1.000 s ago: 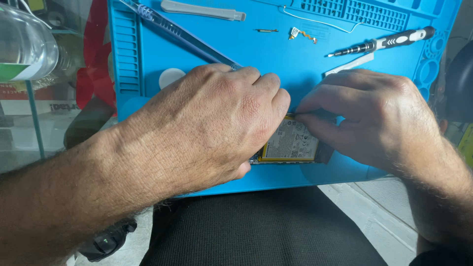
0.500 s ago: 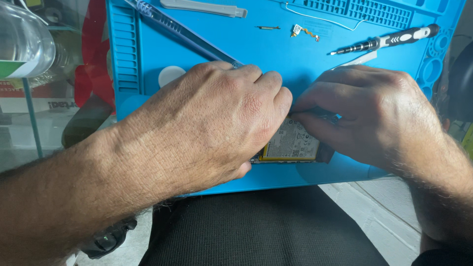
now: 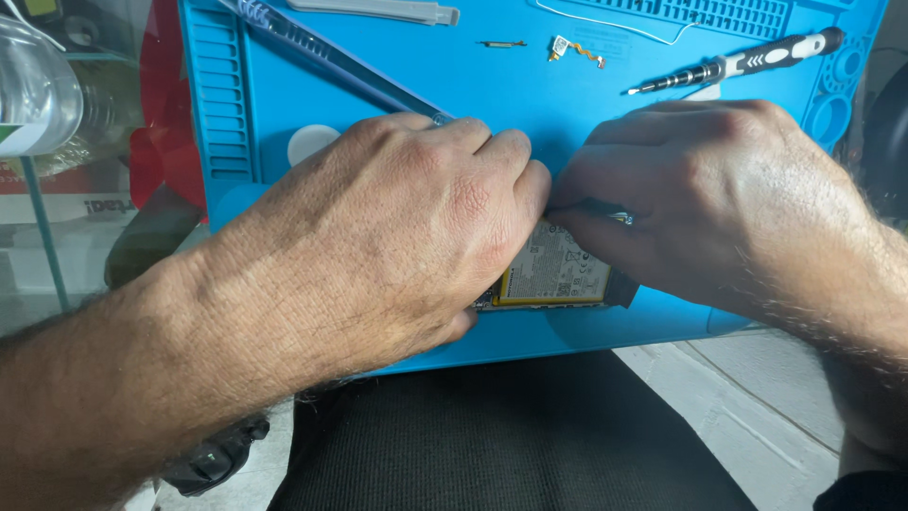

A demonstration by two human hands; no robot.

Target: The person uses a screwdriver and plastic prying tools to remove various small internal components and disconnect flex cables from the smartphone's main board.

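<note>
Little has shifted since a second ago: both hands remain pressed over the opened phone [image 3: 558, 274], the right hand [image 3: 719, 199] having crept only slightly toward the left hand [image 3: 407, 237], while the tools on the blue work mat [image 3: 530, 104] lie where they lay.

That phone rests near the mat's front edge, its yellow-edged battery face showing between the two hands. The left hand lies palm down over the phone's left part, fingers curled and covering it; how tightly it grips is hidden. The right hand pinches narrowly at the phone's upper right edge, thumb and forefinger closed on a thin dark piece there; what exactly that piece is cannot be made out.

Beyond the phone, toward the mat's far edge, lie a black-and-white precision screwdriver [image 3: 747, 64], a small part with an orange flex cable [image 3: 572, 49], a tiny dark screw-like piece [image 3: 501, 44], a pale grey plastic pry tool [image 3: 378, 9] and a long blue-grey tool [image 3: 331, 61] running diagonally down to the left hand's knuckles. A white round disc [image 3: 312, 142] sits on the mat just left of that hand. A thin white wire [image 3: 615, 26] loops near the ribbed tray section at the far edge.

Left of the mat stands a glass surface with a clear plastic bottle [image 3: 38, 95] and something red [image 3: 161, 142]. Below the mat's front edge are dark fabric [image 3: 511, 435] and pale floor tiles [image 3: 747, 397].
</note>
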